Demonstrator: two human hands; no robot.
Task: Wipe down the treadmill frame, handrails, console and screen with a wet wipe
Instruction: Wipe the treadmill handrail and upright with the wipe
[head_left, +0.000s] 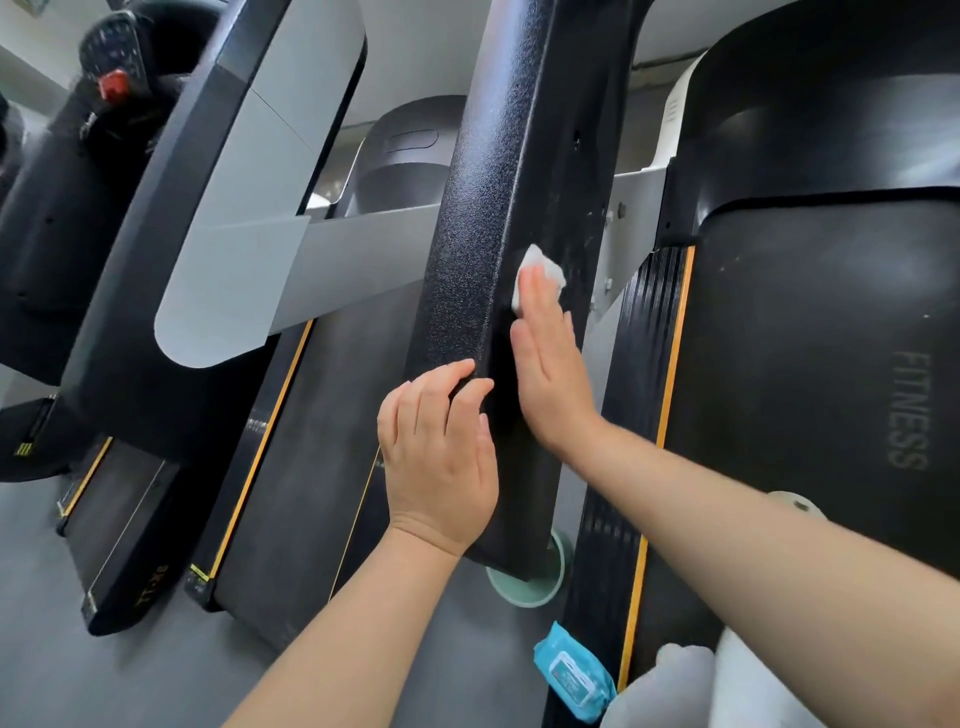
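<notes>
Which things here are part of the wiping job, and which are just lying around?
In use: wet wipe, pressed flat by right hand; black frame upright; left hand resting on its edge.

Lying about: blue wipes pack, green bin, neighbouring treadmill.

Matt, rough-textured black treadmill upright (483, 218); soft white wipe (540, 273); glossy plastic wipe pack (571, 675).

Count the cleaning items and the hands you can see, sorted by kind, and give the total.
Hands: 2, left hand and right hand
White wet wipe: 1
Blue wet wipe pack: 1
Green bucket: 1
Total: 5
</notes>
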